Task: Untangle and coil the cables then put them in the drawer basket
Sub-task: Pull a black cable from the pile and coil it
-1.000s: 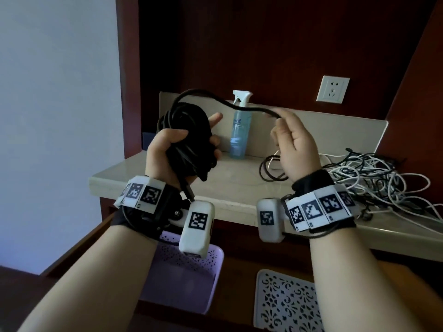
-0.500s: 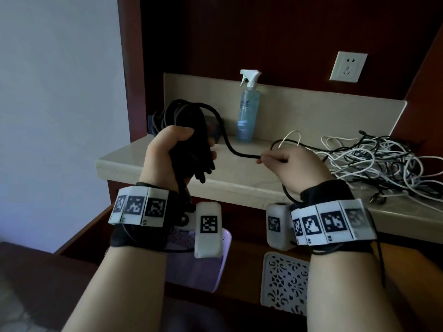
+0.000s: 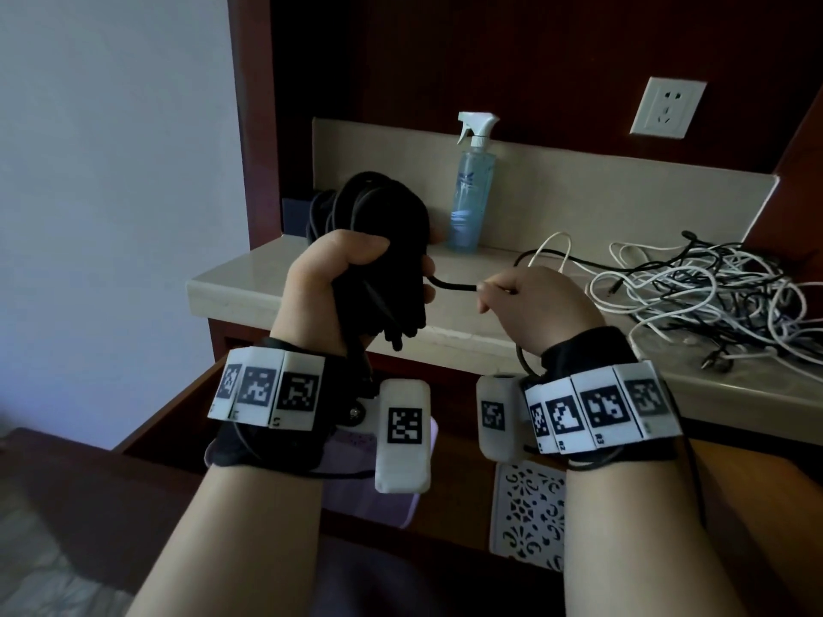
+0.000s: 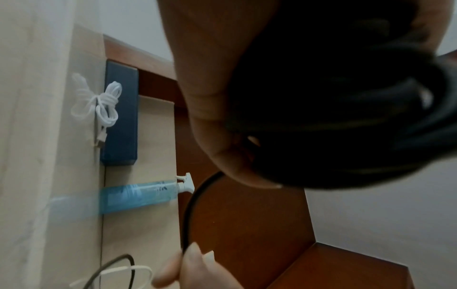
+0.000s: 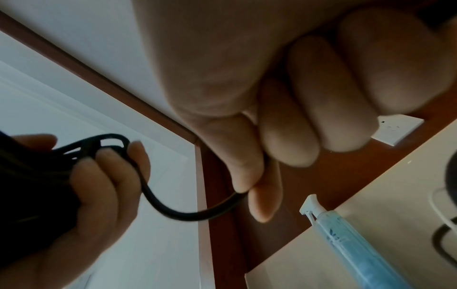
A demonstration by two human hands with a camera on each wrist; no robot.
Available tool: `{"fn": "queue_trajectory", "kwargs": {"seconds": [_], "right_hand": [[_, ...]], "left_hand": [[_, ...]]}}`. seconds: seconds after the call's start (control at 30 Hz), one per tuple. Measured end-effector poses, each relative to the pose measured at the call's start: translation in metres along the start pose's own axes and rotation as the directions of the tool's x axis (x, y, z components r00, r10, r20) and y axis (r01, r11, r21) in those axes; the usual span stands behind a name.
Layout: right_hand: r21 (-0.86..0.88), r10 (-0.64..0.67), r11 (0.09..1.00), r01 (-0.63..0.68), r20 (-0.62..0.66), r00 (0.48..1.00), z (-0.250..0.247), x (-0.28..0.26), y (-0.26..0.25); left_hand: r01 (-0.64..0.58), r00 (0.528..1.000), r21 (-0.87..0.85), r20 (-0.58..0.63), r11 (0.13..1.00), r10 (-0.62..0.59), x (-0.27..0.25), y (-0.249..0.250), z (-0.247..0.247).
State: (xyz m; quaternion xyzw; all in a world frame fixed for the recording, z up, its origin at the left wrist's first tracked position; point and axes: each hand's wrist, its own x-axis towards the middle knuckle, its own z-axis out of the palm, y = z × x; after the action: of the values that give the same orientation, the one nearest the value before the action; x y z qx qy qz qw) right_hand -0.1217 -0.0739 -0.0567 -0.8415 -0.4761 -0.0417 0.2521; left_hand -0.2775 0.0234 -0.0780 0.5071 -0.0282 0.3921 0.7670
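Stone counter [image 3: 249, 282]: pale beige slab with a low upstand; dark red-brown wood panelling behind; one white wall socket [image 3: 666, 108] above; grey-white wall on the left
Left hand [image 3: 332, 287]: fingers curled tight round the black coil [image 3: 387, 242], held upright above the counter's front edge
Right hand [image 3: 541, 305]: thumb and forefinger pinch the black cable's loose run [image 3: 452, 285] just beside the coil; other fingers curled in; cable trails down past the wrist
Tangle [image 3: 694, 296]: white and black cables heaped on the counter's right part; number cannot be told
Drawer: open below the counter; two baskets, one lilac basket [image 3: 369, 492], one white basket [image 3: 527, 509]
Others: one blue spray bottle [image 3: 471, 189] upright at the upstand; one tied white cable [image 4: 99, 105] against a dark blue box [image 4: 121, 117]
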Motion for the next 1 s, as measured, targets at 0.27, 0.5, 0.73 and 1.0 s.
{"fn": "queue_trajectory", "kwargs": {"seconds": [0.27, 0.5, 0.73, 1.0], "right_hand": [[0.095, -0.083, 0.991, 0.093, -0.109, 0.991, -0.003, -0.007, 0.009], [0.287, -0.077, 0.948, 0.138, -0.213, 0.974, -0.007, -0.011, 0.03], [0.613, 0.021, 0.761, 0.214, -0.352, 0.936, -0.011, -0.017, 0.022], [0.144, -0.229, 0.947, 0.287, -0.322, 0.919, -0.014, -0.02, 0.014]], "left_hand": [[-0.013, 0.978, 0.177, -0.203, 0.984, 0.049, 0.002, 0.006, -0.002], [-0.158, 0.891, 0.075, -0.42, 0.985, 0.175, 0.012, 0.011, -0.013], [-0.098, 0.904, 0.108, -0.406, 0.989, 0.134, 0.007, 0.006, -0.003], [-0.054, 0.892, 0.133, -0.438, 0.99, 0.107, 0.01, -0.003, -0.005]]}}
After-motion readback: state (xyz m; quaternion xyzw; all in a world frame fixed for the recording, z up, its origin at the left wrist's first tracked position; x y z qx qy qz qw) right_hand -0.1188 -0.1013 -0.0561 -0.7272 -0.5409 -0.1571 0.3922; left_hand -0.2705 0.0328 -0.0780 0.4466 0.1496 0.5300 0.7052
